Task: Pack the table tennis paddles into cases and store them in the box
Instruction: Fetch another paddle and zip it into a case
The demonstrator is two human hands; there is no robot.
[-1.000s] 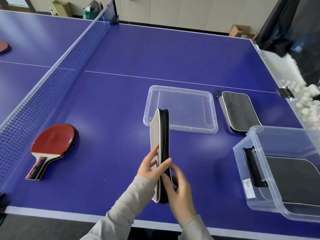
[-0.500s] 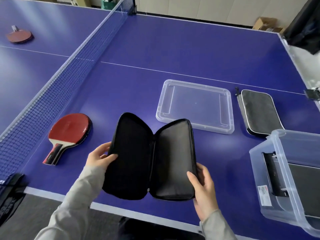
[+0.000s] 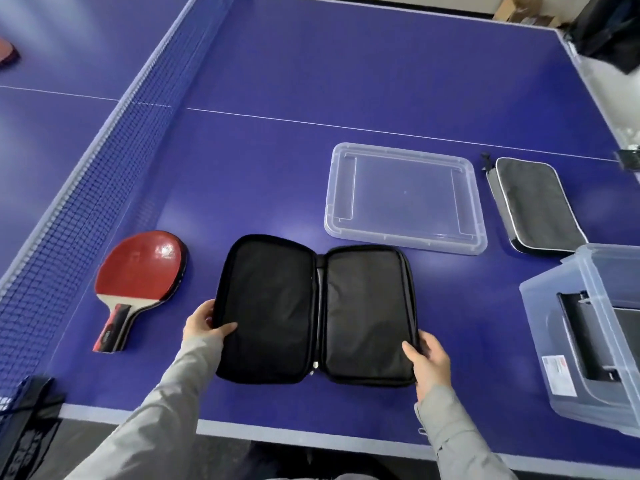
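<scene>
A black paddle case [image 3: 315,311] lies spread open and flat on the blue table, its empty lining facing up. My left hand [image 3: 202,323] grips its left edge, thumb on the lining. My right hand [image 3: 427,360] grips its lower right corner the same way. A red paddle [image 3: 140,278] lies just left of the case, handle toward me. A zipped grey case [image 3: 535,204] lies at the right. The clear storage box [image 3: 571,323] at the far right holds a packed dark case [image 3: 585,336].
The box's clear lid [image 3: 403,197] lies upside down beyond the open case. The net [image 3: 86,209] runs along the left, close to the red paddle. Another paddle [image 3: 7,53] shows at the far left beyond the net. The table's front edge [image 3: 311,434] is near my arms.
The case, held shut and upright a second ago, has been spread open and lowered flat onto the table. My hands moved apart to its outer edges.
</scene>
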